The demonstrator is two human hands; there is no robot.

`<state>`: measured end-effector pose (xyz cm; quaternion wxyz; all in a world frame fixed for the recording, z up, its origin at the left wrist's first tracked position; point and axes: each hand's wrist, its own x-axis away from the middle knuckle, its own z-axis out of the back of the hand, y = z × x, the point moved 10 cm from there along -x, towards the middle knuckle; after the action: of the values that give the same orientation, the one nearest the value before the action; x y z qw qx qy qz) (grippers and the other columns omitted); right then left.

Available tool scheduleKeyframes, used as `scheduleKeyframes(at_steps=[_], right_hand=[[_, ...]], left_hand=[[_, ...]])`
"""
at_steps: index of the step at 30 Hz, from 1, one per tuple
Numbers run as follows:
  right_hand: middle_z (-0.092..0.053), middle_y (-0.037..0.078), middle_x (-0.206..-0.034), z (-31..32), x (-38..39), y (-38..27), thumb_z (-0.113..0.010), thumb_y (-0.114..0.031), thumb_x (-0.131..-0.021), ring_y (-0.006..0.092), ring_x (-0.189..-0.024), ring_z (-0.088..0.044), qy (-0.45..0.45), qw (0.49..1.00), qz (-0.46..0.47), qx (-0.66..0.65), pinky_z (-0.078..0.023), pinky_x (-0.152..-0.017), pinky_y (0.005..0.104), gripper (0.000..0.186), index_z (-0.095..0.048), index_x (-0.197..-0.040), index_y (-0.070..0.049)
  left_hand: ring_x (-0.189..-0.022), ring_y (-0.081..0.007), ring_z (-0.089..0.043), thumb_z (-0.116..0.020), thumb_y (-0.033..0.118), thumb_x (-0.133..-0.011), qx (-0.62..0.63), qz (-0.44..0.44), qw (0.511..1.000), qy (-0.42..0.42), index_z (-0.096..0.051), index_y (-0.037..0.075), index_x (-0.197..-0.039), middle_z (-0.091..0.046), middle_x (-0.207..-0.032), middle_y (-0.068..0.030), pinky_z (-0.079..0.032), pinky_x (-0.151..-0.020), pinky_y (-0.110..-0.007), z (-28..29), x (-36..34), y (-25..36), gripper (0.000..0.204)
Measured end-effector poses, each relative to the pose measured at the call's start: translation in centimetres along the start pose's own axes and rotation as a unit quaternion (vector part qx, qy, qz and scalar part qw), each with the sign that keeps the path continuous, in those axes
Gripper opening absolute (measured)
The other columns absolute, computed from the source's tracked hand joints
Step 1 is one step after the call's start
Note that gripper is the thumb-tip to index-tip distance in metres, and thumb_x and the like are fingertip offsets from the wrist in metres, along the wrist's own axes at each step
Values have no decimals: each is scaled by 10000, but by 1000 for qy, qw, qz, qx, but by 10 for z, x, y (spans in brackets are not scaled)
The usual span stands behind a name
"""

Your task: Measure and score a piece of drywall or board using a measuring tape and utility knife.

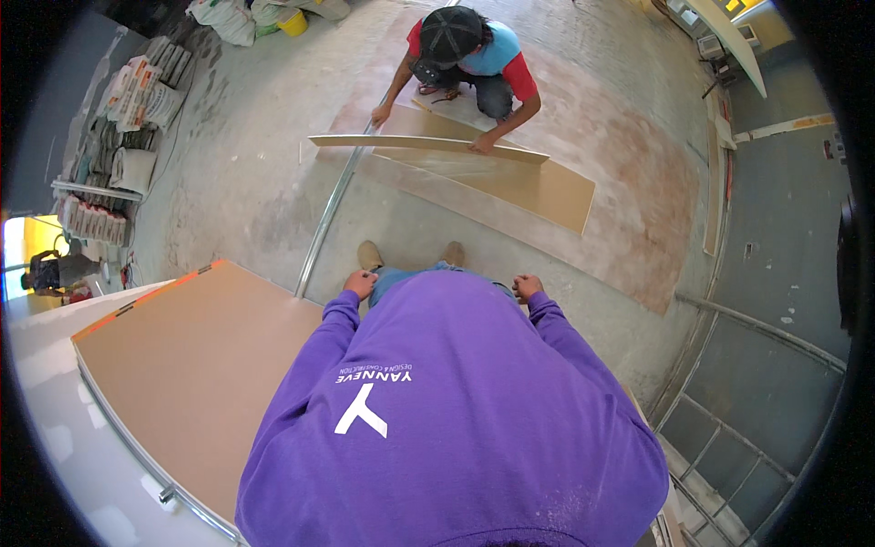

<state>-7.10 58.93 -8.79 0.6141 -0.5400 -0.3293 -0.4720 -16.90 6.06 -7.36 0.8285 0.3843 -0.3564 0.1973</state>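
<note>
Beside jeans (390,279), 2 hands (362,283) (526,288)

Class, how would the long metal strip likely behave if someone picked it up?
The metal strip looks narrow for its length, so it may flex if lifted by one end. Its shiny surface suggests it could feel slippery.

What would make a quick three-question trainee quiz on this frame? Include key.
1. Multiple choice: what is the crouching co-worker gripping?
A) a bucket
B) a board strip
C) a bag
2. True or false: the wearer's left hand is nearer the long metal channel than the right hand is.
3. Fill in: the wearer's sweatshirt is ____ in colour.

Key: 1. B; 2. True; 3. purple.
</note>
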Motion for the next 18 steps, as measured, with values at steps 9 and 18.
scheduleKeyframes(at_steps=[9,18], right_hand=[[-614,46,-805,1,6,-7,-566,-181,-898,155,-596,-554,5,1000,2,25,-475,-502,330,253,-589,-1125,-73],[-632,53,-844,-5,8,-6,-575,-188,-899,154,-612,-557,3,1000,-9,19,-464,-498,318,261,-592,-1135,-75]], left_hand=[[-732,-201,-647,-662,252,-849,-6,-28,1000,10,-654,-65,-973,-685,-848,-133,-544,-646,-333,5,7,22,341],[-772,-262,-666,-673,354,-806,31,-10,999,8,-700,-7,-896,-700,-841,-164,-510,-730,-366,2,-5,-2,373]])
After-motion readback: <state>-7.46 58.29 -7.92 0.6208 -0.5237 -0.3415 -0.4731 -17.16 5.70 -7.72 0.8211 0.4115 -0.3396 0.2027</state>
